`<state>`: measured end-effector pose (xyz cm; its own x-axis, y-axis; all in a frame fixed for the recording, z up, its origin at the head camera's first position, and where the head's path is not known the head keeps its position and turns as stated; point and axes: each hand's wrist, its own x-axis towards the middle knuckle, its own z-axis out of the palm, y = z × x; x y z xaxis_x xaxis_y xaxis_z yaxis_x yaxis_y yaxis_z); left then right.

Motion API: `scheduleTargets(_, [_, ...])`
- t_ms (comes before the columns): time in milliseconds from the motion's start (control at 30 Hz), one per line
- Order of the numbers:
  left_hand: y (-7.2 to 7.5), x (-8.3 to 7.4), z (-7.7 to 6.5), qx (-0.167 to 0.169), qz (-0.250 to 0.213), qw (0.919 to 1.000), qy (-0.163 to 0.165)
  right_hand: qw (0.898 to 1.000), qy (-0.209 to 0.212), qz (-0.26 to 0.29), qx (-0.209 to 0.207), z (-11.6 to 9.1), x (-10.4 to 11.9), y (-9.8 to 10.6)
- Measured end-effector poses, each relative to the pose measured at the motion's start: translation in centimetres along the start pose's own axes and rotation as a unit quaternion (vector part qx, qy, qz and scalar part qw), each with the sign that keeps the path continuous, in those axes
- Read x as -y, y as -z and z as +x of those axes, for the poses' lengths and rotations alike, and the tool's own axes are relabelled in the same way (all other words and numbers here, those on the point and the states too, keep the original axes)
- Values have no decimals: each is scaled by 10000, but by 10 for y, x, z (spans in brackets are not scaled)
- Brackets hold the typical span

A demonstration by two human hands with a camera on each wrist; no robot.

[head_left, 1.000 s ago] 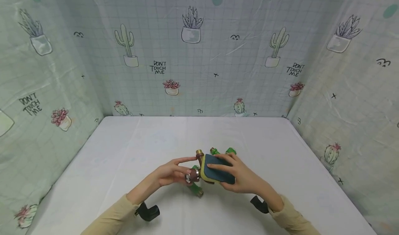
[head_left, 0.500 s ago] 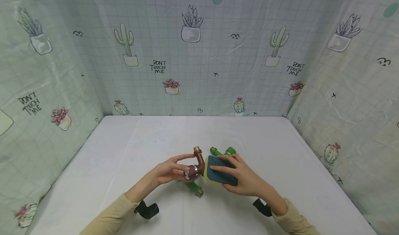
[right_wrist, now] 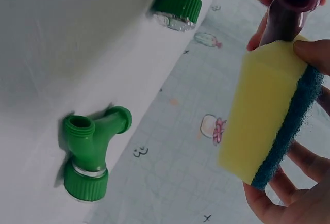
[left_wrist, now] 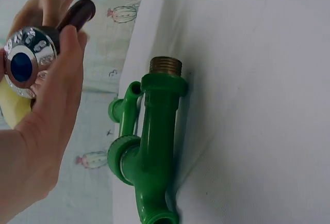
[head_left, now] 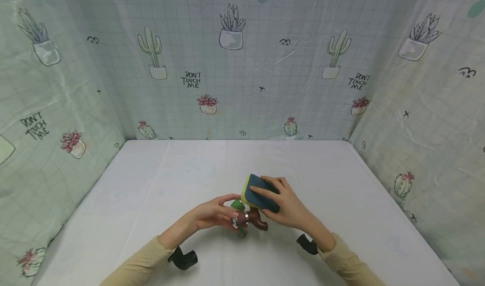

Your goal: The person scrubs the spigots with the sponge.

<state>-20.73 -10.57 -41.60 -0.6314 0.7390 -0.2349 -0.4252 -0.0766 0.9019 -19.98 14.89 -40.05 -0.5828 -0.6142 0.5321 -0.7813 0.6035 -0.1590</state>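
My left hand (head_left: 217, 213) holds a brown tap (head_left: 255, 219) by its ribbed knob end, fingers and thumb around it. A chrome cap (left_wrist: 38, 59) at that end faces the left wrist camera. The tap's bent outlet points down and right in the head view. My right hand (head_left: 284, 201) grips a sponge (head_left: 261, 193), yellow with a blue-green scouring side. In the right wrist view the yellow side (right_wrist: 260, 100) meets the brown pipe (right_wrist: 283, 22). Both are held above the table. The tap's threaded brass end is hidden behind the sponge.
On the white table (head_left: 170, 172) lies a green tap (left_wrist: 160, 131) with a brass thread, below my left hand. Another green tap (right_wrist: 87, 157) lies below my right hand. Patterned cloth walls (head_left: 242, 67) enclose the back and sides. A black device (head_left: 183, 258) sits at my left wrist.
My left hand has turned the brown tap, so its brass end no longer shows and its outlet points down right. The sponge has moved up and left, over the tap.
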Motion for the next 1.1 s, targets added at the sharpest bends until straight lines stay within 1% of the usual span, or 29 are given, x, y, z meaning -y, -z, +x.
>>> scheduleTargets(67, [-2,1,1,-77,41,10000,16,9999,-85,-3,-79,4,-2,-1])
scheduleTargets(167, [-2,1,2,-199,98,9998,1,9998,-150,109,-72,7,-3,0])
scheduleTargets(333, [0,-2,2,-223,36,9997,52,9997,-89,219,65,7,-4,0])
scheduleTargets(500, [2,-3,1,-382,93,9992,45,9989,-15,241,408,4,-4,1])
scheduleTargets(600, [4,-4,-1,-444,69,9990,25,9971,-25,401,650,-1,-4,3])
scheduleTargets(700, [5,-7,-3,-467,9,9989,-10,9958,-2,486,781,-5,-3,7])
scheduleTargets(867, [6,-10,-5,-415,-13,9991,-71,9952,74,479,853,-10,-2,14])
scheduleTargets(967, [10,-10,-7,-476,-45,9988,-96,9949,50,492,877,-15,-1,18])
scheduleTargets(1100, [11,-12,-10,-567,-128,9982,-144,9965,93,350,758,-21,0,21])
